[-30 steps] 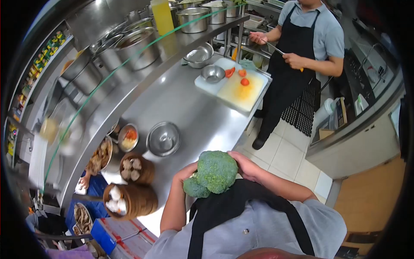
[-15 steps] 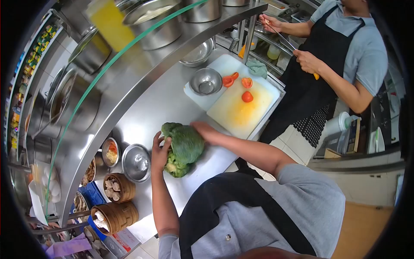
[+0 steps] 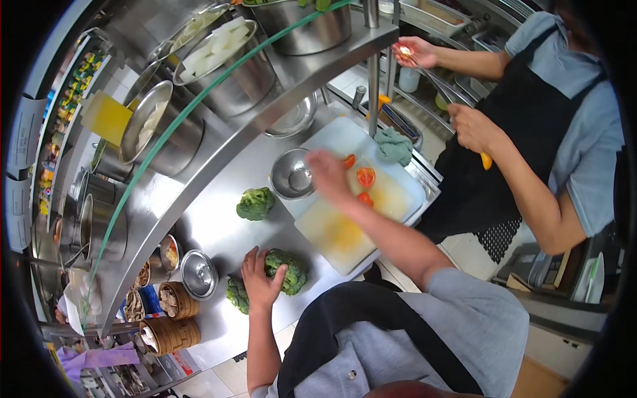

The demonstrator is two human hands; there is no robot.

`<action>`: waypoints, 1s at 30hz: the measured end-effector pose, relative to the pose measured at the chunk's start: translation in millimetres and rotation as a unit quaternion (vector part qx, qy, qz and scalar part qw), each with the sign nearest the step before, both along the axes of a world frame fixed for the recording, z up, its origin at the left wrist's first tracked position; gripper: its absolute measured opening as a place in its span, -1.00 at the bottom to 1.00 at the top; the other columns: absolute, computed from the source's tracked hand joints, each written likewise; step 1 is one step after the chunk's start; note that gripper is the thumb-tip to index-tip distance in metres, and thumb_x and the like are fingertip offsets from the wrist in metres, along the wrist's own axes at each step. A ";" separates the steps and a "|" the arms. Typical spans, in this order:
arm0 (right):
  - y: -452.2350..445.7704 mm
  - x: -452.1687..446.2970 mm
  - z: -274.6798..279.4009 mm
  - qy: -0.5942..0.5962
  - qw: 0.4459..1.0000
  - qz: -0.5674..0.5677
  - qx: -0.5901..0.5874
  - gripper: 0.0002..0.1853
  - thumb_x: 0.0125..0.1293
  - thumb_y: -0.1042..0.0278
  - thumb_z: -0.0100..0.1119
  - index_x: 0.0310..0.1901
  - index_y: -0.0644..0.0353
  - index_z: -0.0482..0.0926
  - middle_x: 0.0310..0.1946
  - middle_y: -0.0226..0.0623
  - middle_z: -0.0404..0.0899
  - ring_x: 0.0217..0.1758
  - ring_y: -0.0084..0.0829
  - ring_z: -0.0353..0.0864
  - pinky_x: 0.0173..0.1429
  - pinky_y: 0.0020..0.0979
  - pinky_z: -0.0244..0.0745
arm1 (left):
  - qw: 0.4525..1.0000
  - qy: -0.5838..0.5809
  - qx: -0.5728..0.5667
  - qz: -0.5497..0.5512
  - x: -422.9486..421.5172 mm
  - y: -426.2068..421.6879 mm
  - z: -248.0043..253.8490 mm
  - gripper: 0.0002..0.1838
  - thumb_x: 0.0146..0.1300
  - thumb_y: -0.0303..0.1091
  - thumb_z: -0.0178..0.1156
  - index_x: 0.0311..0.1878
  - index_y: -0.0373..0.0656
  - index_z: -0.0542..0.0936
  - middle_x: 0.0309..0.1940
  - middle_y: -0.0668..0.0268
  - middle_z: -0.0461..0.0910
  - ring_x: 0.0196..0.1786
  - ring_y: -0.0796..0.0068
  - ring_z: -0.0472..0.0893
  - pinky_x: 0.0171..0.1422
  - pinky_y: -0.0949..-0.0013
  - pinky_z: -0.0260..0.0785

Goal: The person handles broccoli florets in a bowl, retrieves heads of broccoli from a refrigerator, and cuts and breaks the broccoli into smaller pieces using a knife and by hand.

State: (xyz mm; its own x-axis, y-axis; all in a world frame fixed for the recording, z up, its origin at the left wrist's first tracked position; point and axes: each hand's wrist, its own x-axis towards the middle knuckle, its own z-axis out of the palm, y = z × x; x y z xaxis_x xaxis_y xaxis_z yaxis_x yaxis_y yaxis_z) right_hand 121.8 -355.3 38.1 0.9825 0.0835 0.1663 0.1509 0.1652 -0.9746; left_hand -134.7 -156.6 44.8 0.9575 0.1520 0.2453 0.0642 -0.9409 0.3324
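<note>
Three green broccoli heads lie on the steel table. My left hand [image 3: 262,277] holds the near broccoli head [image 3: 292,273], thumb across its top and fingers along its side. Another broccoli head [image 3: 237,295] is beside that hand, partly behind it. The third broccoli head [image 3: 255,203] sits farther back, apart from both hands. My right hand [image 3: 325,174] is smeared by motion over the white cutting board [image 3: 335,249], close to the rim of a metal bowl [image 3: 292,174]; its fingers cannot be made out. Cut tomato pieces [image 3: 365,177] lie by my right wrist.
A steel shelf [image 3: 199,179] with a glass edge and metal pots [image 3: 232,83] overhangs the table. Bamboo steamers [image 3: 174,333] and a small metal bowl [image 3: 199,274] stand at left. At right, a co-worker [image 3: 504,132] holds a long metal tool. A green cloth [image 3: 394,146] lies by the board.
The broccoli held between both hands now shows as separate heads on the table. My right hand has left it and moved up over the board. My left hand stays with the near heads.
</note>
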 end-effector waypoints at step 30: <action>-43.8 347.7 -46.0 0.037 0.966 -0.246 0.075 -0.91 0.40 0.38 0.22 -0.19 0.20 0.62 -0.38 -0.44 0.55 -0.28 -0.56 0.52 -0.17 -0.37 0.51 | 0.920 0.159 -0.290 0.210 26.4 0.5 16.5 -0.30 0.34 0.24 0.34 0.31 -0.11 0.62 0.15 -0.06 0.68 0.10 -0.07 0.71 0.24 0.11 0.55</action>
State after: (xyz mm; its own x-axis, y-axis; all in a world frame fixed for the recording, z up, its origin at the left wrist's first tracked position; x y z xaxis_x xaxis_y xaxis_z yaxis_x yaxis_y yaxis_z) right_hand 469.5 -399.1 -7.8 0.9064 -0.4169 0.0678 0.1778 0.2312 -0.9565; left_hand -108.3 -156.1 61.3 0.7932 0.5428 -0.2761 0.5630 -0.4808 0.6722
